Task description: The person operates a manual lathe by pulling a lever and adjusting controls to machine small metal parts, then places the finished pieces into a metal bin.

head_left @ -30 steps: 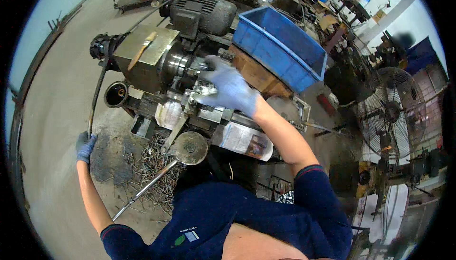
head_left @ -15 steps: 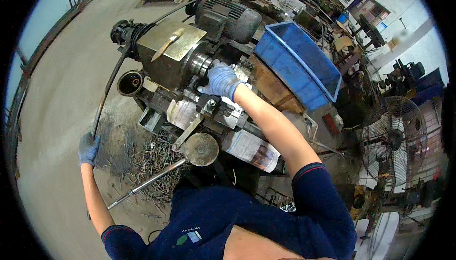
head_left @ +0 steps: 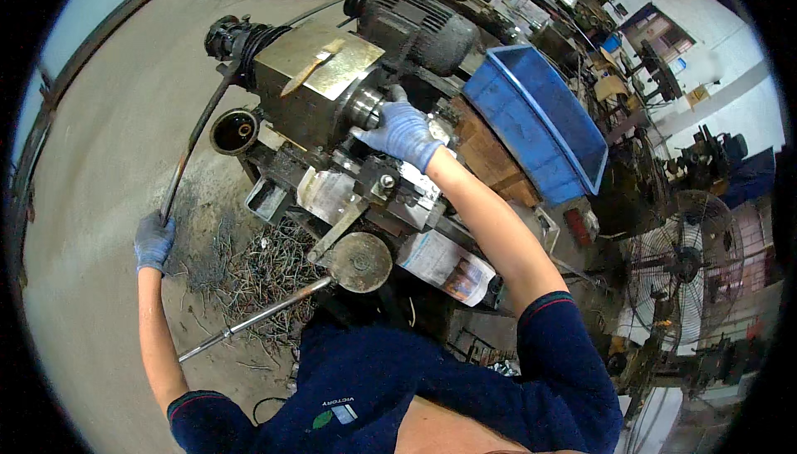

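Note:
My left hand (head_left: 154, 242), in a blue-grey knit glove, is closed around the lower end of a long dark lever (head_left: 193, 148). The lever slants up to the rear of a small, grimy lathe. In a matching glove, my right hand (head_left: 401, 134) is at the shiny steel spindle nose (head_left: 365, 105), thumb and fingers spread apart. Its palm faces the spindle, so anything against the palm is hidden. Just below that hand sits the tool post (head_left: 384, 182). A flat brush (head_left: 312, 67) lies on the metal headstock cover (head_left: 353, 68).
Right of the lathe, a blue plastic crate (head_left: 531, 134) rests on a wooden box (head_left: 494, 159). An electric motor (head_left: 419, 29) stands behind. A chrome bar (head_left: 257, 319) juts from a round disc (head_left: 361, 263) near me. Metal shavings (head_left: 266, 275) cover the floor; a large fan (head_left: 685, 263) stands right.
The view has shifted slightly, so the lathe appears farther right and higher. My right hand stays by the spindle, its thumb and fingers more visibly spread. The left hand keeps hold of the lever.

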Demonstrator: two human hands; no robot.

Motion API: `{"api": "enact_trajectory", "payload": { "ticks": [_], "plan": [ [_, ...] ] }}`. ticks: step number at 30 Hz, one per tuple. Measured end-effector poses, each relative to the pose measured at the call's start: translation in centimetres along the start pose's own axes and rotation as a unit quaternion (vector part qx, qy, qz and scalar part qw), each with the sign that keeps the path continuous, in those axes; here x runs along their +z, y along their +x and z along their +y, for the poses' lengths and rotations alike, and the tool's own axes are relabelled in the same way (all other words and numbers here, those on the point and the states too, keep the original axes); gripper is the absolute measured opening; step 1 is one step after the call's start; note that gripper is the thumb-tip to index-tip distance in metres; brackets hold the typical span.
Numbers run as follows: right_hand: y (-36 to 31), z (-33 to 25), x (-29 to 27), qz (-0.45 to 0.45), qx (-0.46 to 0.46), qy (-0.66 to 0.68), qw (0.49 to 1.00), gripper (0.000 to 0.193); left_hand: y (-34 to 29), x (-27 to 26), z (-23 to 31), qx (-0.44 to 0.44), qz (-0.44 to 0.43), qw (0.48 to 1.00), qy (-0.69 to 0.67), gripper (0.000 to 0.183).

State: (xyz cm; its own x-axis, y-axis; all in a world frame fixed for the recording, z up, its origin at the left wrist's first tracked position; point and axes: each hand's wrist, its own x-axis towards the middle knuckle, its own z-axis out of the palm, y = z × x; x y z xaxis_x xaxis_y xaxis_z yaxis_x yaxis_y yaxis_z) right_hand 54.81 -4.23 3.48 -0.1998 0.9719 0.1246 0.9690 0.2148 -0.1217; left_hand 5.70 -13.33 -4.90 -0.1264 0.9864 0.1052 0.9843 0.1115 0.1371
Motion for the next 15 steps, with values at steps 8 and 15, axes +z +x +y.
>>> {"api": "enact_trajectory", "payload": {
  "ticks": [8, 15],
  "plan": [
    [-1.5, -1.0, -1.5, 0.03, -0.027, 0.111, 0.993, 0.05, 8.8, 0.1, -10.2, 0.089, 0.108, 0.977, 0.159, 0.014],
    [-1.9, -0.5, -3.0, -0.017, -0.019, 0.045, 0.999, 0.057, 11.8, -0.2, -10.1, 0.021, 0.032, 0.98, 0.193, 0.016]
  ]
}}
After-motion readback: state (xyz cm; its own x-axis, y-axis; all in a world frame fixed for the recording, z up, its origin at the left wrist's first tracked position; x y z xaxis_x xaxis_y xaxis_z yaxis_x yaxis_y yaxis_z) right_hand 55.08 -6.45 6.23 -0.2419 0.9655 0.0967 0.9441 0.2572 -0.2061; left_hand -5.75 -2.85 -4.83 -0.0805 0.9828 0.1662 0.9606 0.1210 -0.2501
